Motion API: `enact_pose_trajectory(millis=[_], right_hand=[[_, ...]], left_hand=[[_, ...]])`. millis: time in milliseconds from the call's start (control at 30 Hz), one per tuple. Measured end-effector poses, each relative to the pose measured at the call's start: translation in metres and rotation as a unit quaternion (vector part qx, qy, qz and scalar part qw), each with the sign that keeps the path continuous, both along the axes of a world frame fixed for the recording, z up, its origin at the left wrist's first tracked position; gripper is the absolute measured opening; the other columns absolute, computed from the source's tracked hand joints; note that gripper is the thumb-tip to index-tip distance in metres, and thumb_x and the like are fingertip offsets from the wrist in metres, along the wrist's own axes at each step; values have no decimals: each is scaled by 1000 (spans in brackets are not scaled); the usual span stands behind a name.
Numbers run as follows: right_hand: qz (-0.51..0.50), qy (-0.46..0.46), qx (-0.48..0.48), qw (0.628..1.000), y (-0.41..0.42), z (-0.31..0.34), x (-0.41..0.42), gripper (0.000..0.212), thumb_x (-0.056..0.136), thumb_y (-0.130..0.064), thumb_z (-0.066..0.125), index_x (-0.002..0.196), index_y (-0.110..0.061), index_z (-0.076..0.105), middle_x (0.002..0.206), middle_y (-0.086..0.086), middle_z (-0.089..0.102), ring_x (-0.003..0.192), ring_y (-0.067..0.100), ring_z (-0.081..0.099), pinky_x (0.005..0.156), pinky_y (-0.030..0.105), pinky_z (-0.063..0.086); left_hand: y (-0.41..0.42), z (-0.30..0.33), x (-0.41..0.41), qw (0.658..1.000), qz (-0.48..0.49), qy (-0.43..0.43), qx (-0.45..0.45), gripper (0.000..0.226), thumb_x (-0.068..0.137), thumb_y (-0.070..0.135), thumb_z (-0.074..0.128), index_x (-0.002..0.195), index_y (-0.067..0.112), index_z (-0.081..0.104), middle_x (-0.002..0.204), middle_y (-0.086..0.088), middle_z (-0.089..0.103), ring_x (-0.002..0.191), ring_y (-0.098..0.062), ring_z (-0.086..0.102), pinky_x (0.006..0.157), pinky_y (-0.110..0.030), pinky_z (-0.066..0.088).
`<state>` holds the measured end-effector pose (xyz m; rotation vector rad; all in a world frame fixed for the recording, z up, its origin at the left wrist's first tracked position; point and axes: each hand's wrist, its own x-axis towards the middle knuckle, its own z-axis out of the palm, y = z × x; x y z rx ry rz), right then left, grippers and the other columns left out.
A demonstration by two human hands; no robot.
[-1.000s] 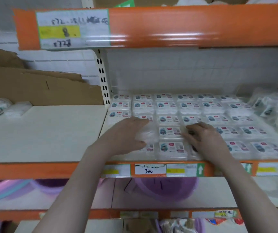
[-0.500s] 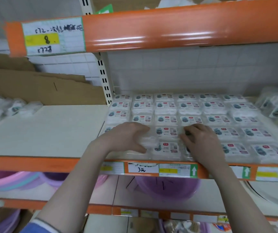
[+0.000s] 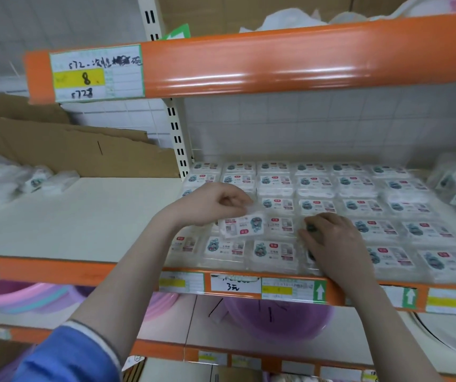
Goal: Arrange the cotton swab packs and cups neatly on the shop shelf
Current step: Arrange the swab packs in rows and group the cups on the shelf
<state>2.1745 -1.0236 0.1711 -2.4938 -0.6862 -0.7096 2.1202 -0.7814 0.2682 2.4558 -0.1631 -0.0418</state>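
Pinching lifted pack [image 3: 242,226], left hand [image 3: 210,204], right hand [image 3: 331,241] curled on shelved pack [image 3: 308,245]

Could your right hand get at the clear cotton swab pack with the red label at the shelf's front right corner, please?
Probably yes: the right hand rests on nearby packs, and the corner pack lies uncovered on top.

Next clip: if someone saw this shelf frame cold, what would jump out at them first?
Probably the left hand, pinching one cotton swab pack lifted and tilted above the tidy grid of packs on the right part of the shelf. The right hand rests on the front rows beside it. After that, the bright orange beam overhead with its handwritten price label, and the loose heap of packs at far left.
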Motion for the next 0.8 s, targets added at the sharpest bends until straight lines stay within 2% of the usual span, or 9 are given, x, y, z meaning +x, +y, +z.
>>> enact_pose_trajectory(millis=[100,200,300,400,567,633,733,800], right_hand=[[2,-1,8,1000,0,-1,0,14,77,-18,73,84,-6,70,81,11,66,75,32,59,71,40,48],[3,-1,10,1000,0,-1,0,15,77,-18,74,86,-7,70,82,10,66,75,32,59,71,39,48],[4,-5,11,1000,-1,-1,0,16,76,-18,75,86,-6,70,82,10,66,75,32,59,70,39,49],[6,-7,11,1000,0,-1,0,15,76,-18,75,85,-6,70,81,10,66,74,32,59,69,39,49],[4,-15,5,1000,0,-1,-1,13,75,-16,75,81,-6,69,78,10,65,71,31,59,67,40,50],[-4,-18,-6,1000,1,-2,-1,13,75,-16,75,81,-6,69,78,10,65,71,32,59,67,41,51],[-11,-21,-22,999,2,-3,0,14,76,-17,73,82,-5,69,78,11,65,72,32,59,66,42,52],[-12,-23,-26,999,2,-3,0,14,76,-17,73,82,-5,69,79,11,65,72,33,59,66,43,52]], left_hand=[[-1,-7,1,998,13,-43,43,34,90,21,61,124,22,59,122,6,60,109,-6,57,92,-23,47],[-4,-16,0,994,12,-51,94,48,89,28,61,135,22,48,138,6,49,121,-10,49,99,-26,41],[-3,-26,-3,987,4,-60,148,59,90,35,60,142,22,37,144,4,41,125,-12,43,101,-22,33],[-1,-31,-6,987,10,-63,145,62,89,35,61,144,20,34,142,2,42,120,-12,44,96,-18,32],[2,-30,-13,981,-11,-44,189,58,88,38,61,139,15,43,136,0,47,123,-13,41,101,-24,31],[2,-27,-16,978,-14,-26,208,65,83,50,60,134,12,48,131,-2,50,119,-15,43,99,-25,33],[-1,-19,-21,971,-14,6,240,89,63,74,40,120,7,56,118,-4,53,107,-17,49,95,-33,39],[0,-16,-23,966,-20,18,257,96,55,78,35,117,8,58,115,-3,54,104,-17,50,92,-36,42]])
